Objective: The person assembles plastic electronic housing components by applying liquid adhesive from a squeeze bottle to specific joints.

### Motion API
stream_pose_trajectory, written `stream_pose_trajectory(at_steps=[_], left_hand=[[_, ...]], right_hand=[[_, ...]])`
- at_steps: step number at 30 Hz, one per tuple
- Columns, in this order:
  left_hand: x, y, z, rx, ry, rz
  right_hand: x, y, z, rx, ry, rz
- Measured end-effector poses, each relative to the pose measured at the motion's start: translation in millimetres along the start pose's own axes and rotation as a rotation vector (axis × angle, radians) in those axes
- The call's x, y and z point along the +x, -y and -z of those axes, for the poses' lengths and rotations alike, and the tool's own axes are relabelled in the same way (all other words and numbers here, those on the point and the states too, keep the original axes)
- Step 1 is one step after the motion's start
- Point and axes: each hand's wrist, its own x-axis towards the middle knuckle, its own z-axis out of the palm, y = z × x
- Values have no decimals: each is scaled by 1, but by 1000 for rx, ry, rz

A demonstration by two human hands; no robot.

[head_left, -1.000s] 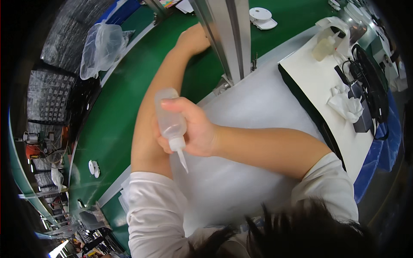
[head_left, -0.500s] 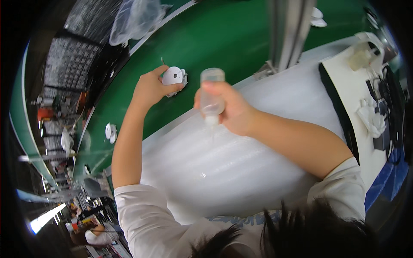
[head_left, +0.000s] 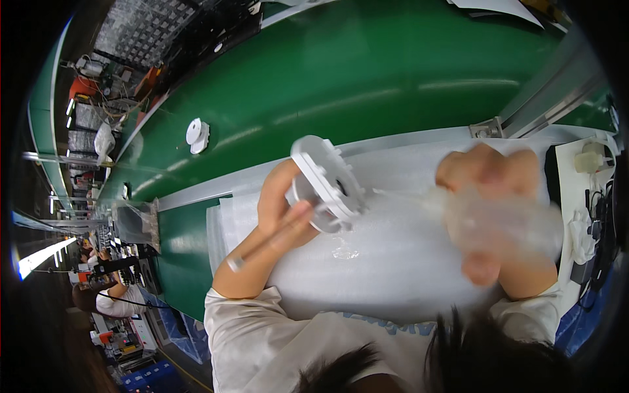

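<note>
My left hand [head_left: 275,203] is closed round a white plastic part [head_left: 324,177], an oblong housing with ribs and a dark hole, tilted above the white sheet. A thin lead or strip [head_left: 262,247] trails from it across my wrist, too blurred to name. Closed round a translucent squeeze bottle [head_left: 508,223], my right hand [head_left: 488,171] is smeared by motion. The bottle lies sideways with its nozzle toward the part. From the nozzle a thin pale line [head_left: 396,193], a needle tip or a strand, reaches close to the part; contact cannot be made out.
White foam sheeting [head_left: 393,275] with a shiny wet patch [head_left: 345,251] covers the bench before me. Another white part [head_left: 196,135] stands on the green belt [head_left: 314,85]. A metal post [head_left: 557,82] rises at right, near cables [head_left: 593,223] on a white side surface.
My left hand has brought the white part off the belt to above the sheet. The bottle has swung right, from nozzle down to sideways. The view has shifted.
</note>
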Motion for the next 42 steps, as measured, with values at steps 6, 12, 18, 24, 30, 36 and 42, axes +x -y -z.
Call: stream_pose_trajectory(at_steps=[6,12,18,24,30,36,42], left_hand=[[16,21,18,1102,324,-737],[8,11,4,1233,394,-696],[3,5,4,1327,404,-795],[1,5,4,1378,351,-894],[-1,6,0,1443,274,-826],[-1,8,1,1444,254,-902],[2,10,0,1456,236,-974]], right_hand=[[-2,24,-9,-399,112,153],[-4,30,-12,-466,147,71],[-4,19,-25,-446,85,91],[-2,17,-20,-477,181,117],[-5,18,-23,-543,197,95],[-5,22,-22,-554,211,94],[-6,19,-25,-585,175,123]])
